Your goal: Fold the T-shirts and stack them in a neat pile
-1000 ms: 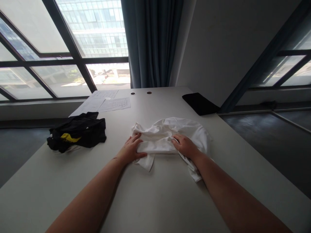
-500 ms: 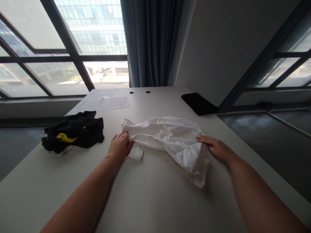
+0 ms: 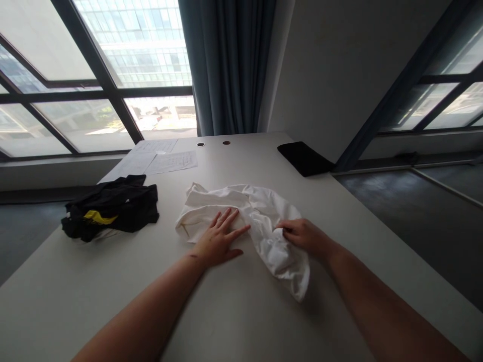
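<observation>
A crumpled white garment (image 3: 260, 211) lies in the middle of the pale table (image 3: 234, 311). My left hand (image 3: 219, 240) rests flat on its left part, fingers stretched out and spread. My right hand (image 3: 304, 235) is closed in a pinch on a fold of the white cloth at its right side. A loose end of the garment trails toward me below my right hand.
A black garment with a yellow patch (image 3: 111, 207) is bunched at the left. Printed sheets of paper (image 3: 162, 157) lie at the far left near the windows. A black flat object (image 3: 304, 157) sits at the table's far right edge. Two round holes (image 3: 213, 143) mark the tabletop's back.
Both hands moved inward. The left hand went from the cloth's left edge onto the cloth, flat. The right hand came from the right edge and closed on a fold; the garment is more bunched.
</observation>
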Demonstrator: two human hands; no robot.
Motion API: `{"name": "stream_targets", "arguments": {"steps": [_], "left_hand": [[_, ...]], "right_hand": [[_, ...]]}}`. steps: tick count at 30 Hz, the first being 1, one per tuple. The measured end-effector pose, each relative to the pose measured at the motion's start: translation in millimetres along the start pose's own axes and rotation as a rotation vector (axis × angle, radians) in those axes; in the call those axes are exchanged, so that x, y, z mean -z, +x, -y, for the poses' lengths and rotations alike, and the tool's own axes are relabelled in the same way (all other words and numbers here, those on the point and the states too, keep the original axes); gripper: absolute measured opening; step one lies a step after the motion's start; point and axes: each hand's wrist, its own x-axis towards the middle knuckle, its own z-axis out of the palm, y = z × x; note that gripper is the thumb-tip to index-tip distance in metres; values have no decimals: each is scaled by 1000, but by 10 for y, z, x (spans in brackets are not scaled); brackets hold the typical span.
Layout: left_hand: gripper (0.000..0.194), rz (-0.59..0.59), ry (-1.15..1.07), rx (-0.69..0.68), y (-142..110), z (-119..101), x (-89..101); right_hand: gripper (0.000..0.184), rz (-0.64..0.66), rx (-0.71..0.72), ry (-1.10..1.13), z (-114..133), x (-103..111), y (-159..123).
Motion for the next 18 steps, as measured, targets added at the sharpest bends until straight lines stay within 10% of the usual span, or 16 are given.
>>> {"name": "stream_targets", "arguments": {"steps": [7,18], "left_hand": [[47,-14,-78,85,-63,129,10],[20,-115,-617,326,-136,486,83]], "right_hand": [[40,203,118,347,624,-385,72],[69,32,83,-110,-258,-240,134]]}}
